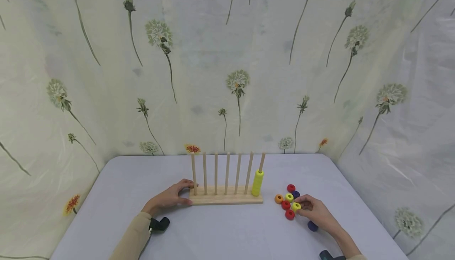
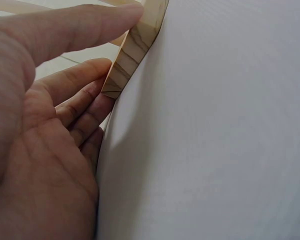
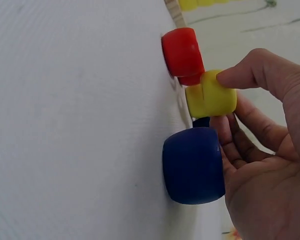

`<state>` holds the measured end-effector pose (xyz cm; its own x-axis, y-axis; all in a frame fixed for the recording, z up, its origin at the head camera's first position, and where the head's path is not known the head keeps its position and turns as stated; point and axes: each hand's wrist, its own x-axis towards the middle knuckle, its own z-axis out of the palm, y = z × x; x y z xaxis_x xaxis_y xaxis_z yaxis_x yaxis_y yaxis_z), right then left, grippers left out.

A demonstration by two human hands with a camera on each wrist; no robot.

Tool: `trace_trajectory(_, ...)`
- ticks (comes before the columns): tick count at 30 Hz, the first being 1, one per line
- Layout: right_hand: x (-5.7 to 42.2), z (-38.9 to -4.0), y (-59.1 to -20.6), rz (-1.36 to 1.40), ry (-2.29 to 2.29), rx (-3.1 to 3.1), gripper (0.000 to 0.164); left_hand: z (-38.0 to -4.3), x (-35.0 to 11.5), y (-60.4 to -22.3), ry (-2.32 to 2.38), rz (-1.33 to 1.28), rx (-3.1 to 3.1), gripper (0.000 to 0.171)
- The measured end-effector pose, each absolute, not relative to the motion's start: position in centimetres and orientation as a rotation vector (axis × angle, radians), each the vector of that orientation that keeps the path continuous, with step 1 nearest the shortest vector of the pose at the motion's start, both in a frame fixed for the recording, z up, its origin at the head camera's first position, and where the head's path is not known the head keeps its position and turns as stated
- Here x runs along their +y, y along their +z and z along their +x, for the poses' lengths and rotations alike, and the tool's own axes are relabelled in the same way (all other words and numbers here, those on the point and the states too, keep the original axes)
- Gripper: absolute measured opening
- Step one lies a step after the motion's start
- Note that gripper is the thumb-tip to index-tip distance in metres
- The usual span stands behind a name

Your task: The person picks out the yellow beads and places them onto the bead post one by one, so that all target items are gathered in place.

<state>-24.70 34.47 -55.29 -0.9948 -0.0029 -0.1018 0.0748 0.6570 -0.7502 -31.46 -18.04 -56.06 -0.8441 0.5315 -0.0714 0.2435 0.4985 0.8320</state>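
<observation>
A wooden peg stand (image 1: 225, 200) with a row of upright pegs stands mid-table. Yellow beads (image 1: 257, 183) are stacked on its rightmost peg; the other pegs are bare. My left hand (image 1: 170, 196) holds the stand's left end, thumb at the front edge and fingers behind, as the left wrist view shows too. Over at the bead cluster, my right hand (image 1: 318, 213) pinches a yellow bead (image 3: 221, 95) between thumb and fingers. Beside it lie another yellow bead (image 1: 289, 200), an orange bead (image 1: 279, 201), red beads (image 1: 290, 217) and a dark blue bead (image 1: 296, 193).
A separate dark blue bead (image 1: 313, 226) lies under the right hand, large in the right wrist view. White cloth covers the table (image 1: 227, 232). A dandelion-print curtain (image 1: 199, 74) rises behind and at both sides. Dark devices (image 1: 160, 225) sit at the wrists.
</observation>
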Motion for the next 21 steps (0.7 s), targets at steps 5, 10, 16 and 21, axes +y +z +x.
trace_trajectory(5, 34.2, -24.6, -54.8, 0.044, -1.284, 2.772, 0.034, -31.5, -18.2, -56.1, 1.265, 0.693, 2.433, 0.069)
trace_trajectory(10, 34.0, -24.5, -54.3, 0.021, -1.293, 2.778, 0.034, -31.5, -18.2, -56.1, 1.256, 0.729, 2.438, 0.068)
trace_trajectory(16, 33.1, -24.4, -53.5, 0.039, -1.308, 2.761, 0.034, -31.5, -18.1, -56.1, 1.258, 0.717, 2.434, 0.068)
trace_trajectory(21, 32.2, -24.3, -52.9, 0.063, -1.320, 2.752, 0.041, -31.5, -18.1, -56.0, 1.267, 0.715, 2.426, 0.068)
